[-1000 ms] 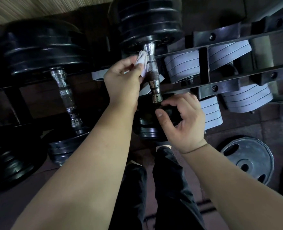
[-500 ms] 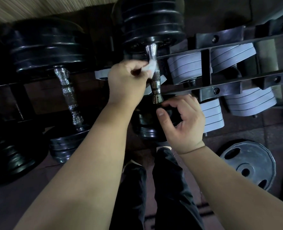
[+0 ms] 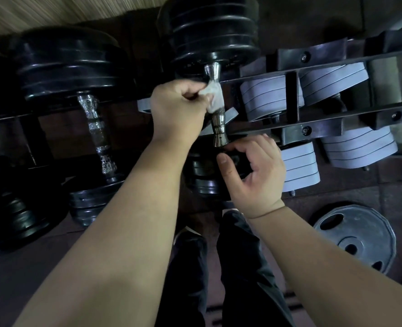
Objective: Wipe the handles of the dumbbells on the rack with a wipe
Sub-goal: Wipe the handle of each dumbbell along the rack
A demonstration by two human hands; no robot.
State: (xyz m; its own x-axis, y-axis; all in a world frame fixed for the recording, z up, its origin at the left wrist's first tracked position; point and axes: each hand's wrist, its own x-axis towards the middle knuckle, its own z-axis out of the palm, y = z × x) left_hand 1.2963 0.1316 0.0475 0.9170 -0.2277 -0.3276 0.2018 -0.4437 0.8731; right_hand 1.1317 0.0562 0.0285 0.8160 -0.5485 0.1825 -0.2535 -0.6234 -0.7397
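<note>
A big black dumbbell lies on the rack in the middle of the head view, its chrome handle (image 3: 218, 128) running from the far weight stack (image 3: 211, 34) to the near one (image 3: 209, 175). My left hand (image 3: 176, 109) grips a white wipe (image 3: 215, 95) wrapped round the upper part of that handle. My right hand (image 3: 254, 171) rests on the near weight stack with thumb and fingers curved round its edge. A second black dumbbell with a speckled chrome handle (image 3: 97, 133) lies to the left, untouched.
Grey plate dumbbells (image 3: 301, 168) sit on the dark rack rails (image 3: 336, 64) to the right. A round weight plate (image 3: 355, 234) lies on the floor at lower right. My dark trouser legs (image 3: 237, 267) stand below the rack. More black weights (image 3: 11, 215) sit at left.
My left hand has closed round the handle with the wipe, which before was only pinched beside it. The right hand has stayed on the near weight stack.
</note>
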